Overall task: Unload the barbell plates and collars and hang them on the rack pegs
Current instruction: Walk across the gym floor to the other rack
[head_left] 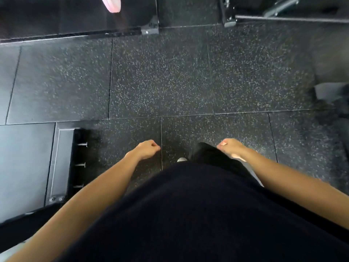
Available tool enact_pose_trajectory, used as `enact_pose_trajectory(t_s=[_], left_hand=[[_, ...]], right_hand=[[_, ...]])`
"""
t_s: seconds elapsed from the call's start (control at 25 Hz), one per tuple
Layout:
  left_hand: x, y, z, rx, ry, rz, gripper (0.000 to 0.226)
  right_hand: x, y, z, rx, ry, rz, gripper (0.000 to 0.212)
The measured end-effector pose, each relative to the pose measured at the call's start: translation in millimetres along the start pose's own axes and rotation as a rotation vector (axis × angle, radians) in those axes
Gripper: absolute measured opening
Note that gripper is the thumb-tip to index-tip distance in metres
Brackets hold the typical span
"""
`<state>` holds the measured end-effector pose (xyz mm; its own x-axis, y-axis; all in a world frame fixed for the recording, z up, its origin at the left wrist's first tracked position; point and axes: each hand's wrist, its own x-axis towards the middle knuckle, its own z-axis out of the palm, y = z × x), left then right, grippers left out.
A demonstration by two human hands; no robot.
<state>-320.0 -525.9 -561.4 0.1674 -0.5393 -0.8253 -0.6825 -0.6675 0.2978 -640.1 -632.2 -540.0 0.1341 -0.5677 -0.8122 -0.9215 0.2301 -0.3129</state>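
Note:
I look straight down at a speckled black rubber floor. My left hand (pixel 148 149) and my right hand (pixel 231 148) hang in front of my dark clothes, fingers loosely curled, holding nothing. A black rack upright (pixel 74 159) stands at the lower left, beside my left forearm. Three short metal pegs (pixel 82 144) stick out of it toward the right, and all three are bare. No plate, collar or barbell shows in this view.
A black platform frame (pixel 75 35) runs across the top left, with a pink object (pixel 112 4) above it. A black rack foot (pixel 229 19) and metal rail (pixel 283 18) lie at the top right. A grey, blurred item (pixel 328 91) sits at the right edge.

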Motion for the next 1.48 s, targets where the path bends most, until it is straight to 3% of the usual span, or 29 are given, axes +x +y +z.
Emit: enact_pose_trajectory(t_s=[0.4, 0.48, 0.64, 0.72, 0.84, 1.0, 1.32, 1.48], left_hand=[[108.8, 58.1, -133.4, -0.126, -0.071, -0.156, 0.036], [129.3, 69.6, -177.8, -0.237, -0.007, -0.205, 0.035], [156.8, 77.2, -248.3, -0.516, 0.286, -0.338, 0.035], [165.8, 79.5, -265.0, -0.582, 0.305, -0.36, 0.036], [202.8, 65.0, -298.4, -0.671, 0.239, -0.429, 0.038], [264.4, 20.1, -373.5, -0.725, 0.134, -0.383, 0.043], [316.1, -108.5, -571.9, -0.962, 0.314, -0.495, 0.019], [343.0, -148.7, -639.7, -0.982, 0.253, -0.517, 0.017]], right_hand=[[178.1, -183.0, -132.9, -0.31, -0.206, -0.105, 0.02], [218.1, -234.3, -173.0, -0.368, -0.193, -0.151, 0.019], [280.7, -340.5, -236.1, -0.535, -0.207, -0.232, 0.036], [302.4, -378.4, -246.4, -0.561, -0.22, -0.261, 0.029], [347.3, -459.1, -248.5, -0.684, -0.251, -0.32, 0.016], [395.7, -575.1, -231.5, -0.802, -0.324, -0.352, 0.014], [456.2, -838.5, -204.4, -0.836, -0.28, -0.484, 0.019], [481.8, -943.7, -166.1, -0.854, -0.338, -0.539, 0.023]])
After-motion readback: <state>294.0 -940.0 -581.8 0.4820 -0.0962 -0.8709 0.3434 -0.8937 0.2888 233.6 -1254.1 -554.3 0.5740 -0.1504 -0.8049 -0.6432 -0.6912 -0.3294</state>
